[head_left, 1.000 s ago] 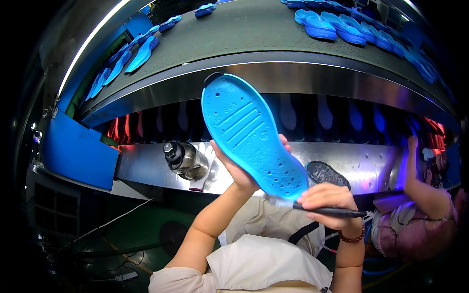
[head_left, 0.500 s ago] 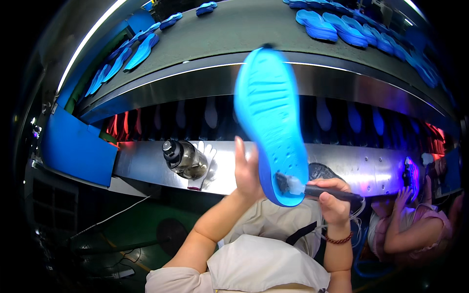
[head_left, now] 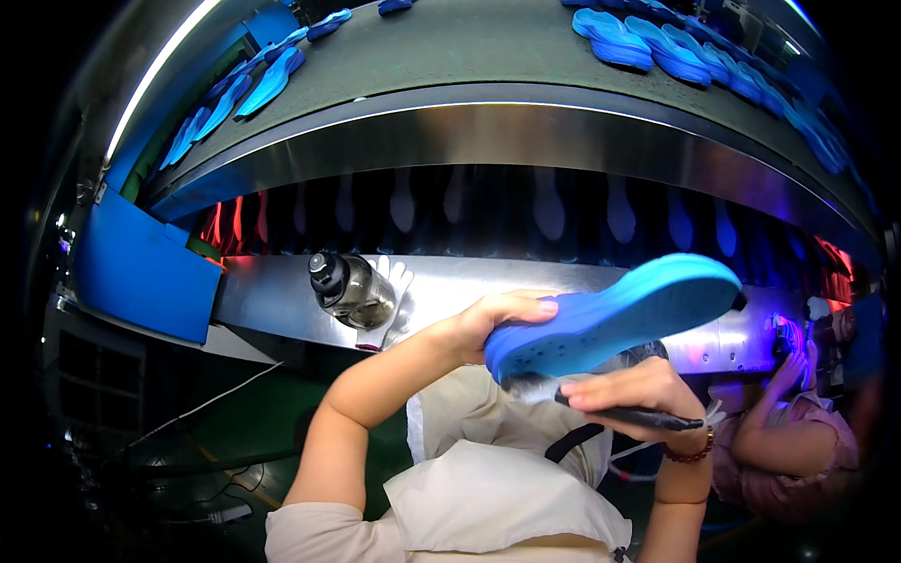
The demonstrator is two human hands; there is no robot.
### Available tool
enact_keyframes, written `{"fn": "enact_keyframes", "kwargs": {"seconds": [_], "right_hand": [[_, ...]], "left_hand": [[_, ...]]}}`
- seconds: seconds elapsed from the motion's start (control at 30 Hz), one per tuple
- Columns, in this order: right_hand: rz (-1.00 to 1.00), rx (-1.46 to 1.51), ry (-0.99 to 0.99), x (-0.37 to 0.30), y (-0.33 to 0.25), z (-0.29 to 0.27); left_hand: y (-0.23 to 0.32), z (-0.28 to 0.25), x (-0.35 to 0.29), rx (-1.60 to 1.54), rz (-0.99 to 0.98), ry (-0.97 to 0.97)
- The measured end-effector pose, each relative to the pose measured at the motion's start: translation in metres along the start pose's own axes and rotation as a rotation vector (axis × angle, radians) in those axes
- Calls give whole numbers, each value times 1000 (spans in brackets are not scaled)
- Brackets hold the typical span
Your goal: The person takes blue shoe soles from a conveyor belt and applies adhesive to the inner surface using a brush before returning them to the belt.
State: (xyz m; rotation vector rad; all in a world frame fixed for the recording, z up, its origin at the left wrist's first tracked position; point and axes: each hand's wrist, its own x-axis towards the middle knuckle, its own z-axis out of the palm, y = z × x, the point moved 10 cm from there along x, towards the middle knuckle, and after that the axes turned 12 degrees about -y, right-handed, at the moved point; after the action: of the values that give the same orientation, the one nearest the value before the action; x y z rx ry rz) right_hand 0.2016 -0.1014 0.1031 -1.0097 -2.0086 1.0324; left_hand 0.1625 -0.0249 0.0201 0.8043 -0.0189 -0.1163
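Note:
My left hand (head_left: 496, 317) is closed on the heel end of a bright blue shoe sole (head_left: 629, 302), thumb along its upper edge. The sole is tilted on its side, toe pointing right, with small holes near the heel. My right hand (head_left: 643, 387) grips the dark handle of a brush (head_left: 530, 387). Its pale, blurred bristles lie at the lower edge of the heel; whether they touch it is hard to tell. Partly hidden behind the sole and my right hand is a dark rounded object (head_left: 648, 351).
A dark-capped clear bottle (head_left: 352, 291) stands on the metal ledge (head_left: 450, 281) beside a white glove (head_left: 394, 291). Beyond, a green conveyor belt (head_left: 450, 56) carries blue soles (head_left: 612, 39) at both sides. At right sits a co-worker in pink (head_left: 788, 446), hands near purple light.
The sole has swung from upright to lying tilted, its toe now pointing right. My left hand has turned over its heel. My right hand and the brush have moved slightly lower.

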Motion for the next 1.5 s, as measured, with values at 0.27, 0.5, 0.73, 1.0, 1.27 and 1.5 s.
{"fn": "enact_keyframes", "kwargs": {"seconds": [0.27,0.5,0.73,1.0,1.27,1.5], "right_hand": [[75,-76,-120,-11,3,-12],[73,-85,-33,-16,15,-25],[72,-65,197,-31,23,-43],[-33,-85,305,-34,-15,-28],[180,-64,484,-6,58,-33],[-2,-415,81,-1,-8,10]], "left_hand": [[-21,-9,-9,175,-267,75],[-14,-12,-23,28,-173,120],[3,-26,-44,101,-39,188],[27,-35,-51,-411,435,-39],[-19,-60,9,-418,592,139],[-3,-75,-19,-346,668,334]]}}
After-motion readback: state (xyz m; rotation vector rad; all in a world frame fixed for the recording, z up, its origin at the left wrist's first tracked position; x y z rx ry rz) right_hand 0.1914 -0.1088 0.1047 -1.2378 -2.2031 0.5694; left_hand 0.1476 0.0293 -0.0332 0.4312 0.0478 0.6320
